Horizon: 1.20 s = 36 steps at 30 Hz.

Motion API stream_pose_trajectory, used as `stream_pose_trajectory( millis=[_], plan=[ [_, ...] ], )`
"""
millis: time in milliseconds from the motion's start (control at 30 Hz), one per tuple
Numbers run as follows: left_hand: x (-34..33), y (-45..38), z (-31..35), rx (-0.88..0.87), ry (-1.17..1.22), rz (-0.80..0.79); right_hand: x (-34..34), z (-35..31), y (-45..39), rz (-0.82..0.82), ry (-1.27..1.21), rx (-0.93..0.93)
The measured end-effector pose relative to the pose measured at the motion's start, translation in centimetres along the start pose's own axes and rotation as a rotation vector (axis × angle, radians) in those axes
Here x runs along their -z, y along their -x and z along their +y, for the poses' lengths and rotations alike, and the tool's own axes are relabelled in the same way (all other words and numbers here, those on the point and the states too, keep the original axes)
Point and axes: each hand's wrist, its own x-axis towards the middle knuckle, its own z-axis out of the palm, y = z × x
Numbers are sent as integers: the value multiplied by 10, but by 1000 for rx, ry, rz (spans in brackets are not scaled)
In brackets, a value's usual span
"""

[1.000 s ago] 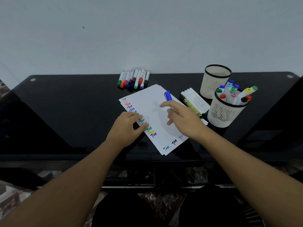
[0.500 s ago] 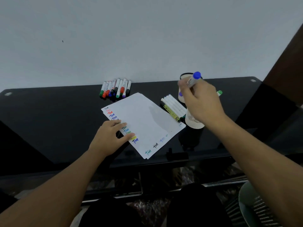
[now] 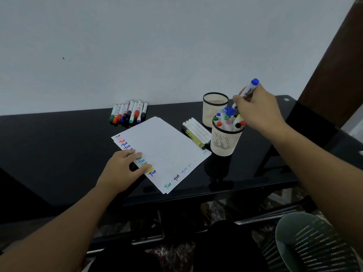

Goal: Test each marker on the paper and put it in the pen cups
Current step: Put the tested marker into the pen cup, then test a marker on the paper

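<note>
My right hand [image 3: 259, 108], which was over the paper [image 3: 165, 152] a second ago, now grips the blue marker [image 3: 249, 90] above the full cup [image 3: 225, 138] at the right of the frame, so dropping it in comes next, while my left hand [image 3: 123, 169] presses flat on the paper.

Right hand [image 3: 259, 110] holding blue marker [image 3: 249, 91] above full pen cup [image 3: 225, 141], left hand [image 3: 122, 170] pressing paper [image 3: 167, 148]

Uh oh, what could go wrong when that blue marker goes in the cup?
The front cup is already crowded, so the blue marker in the right hand might jam or knock others out. A bump could tip the cup over. The back cup looks roomier. The left hand only presses the paper.
</note>
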Motion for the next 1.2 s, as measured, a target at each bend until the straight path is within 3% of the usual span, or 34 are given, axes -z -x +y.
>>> stream_pose_trajectory(
  millis=[167,300,433,600,900,1033,1200],
  plan=[
    [1,1,1,1,1,-5,-2,5,0,-166,70,-34],
    [2,2,4,12,13,4,0,8,1,-110,-41,-6],
    [4,2,6,14,19,-3,-5,15,0,-46,48,99],
    [4,2,5,18,17,-8,-7,16,6,13,-106,94],
    [4,1,6,21,7,-19,-16,27,9,110,50,212],
    [4,1,5,24,9,-21,-22,35,4,58,324,294],
    [5,1,6,23,16,-19,-23,35,4,54,277,245]
  ],
)
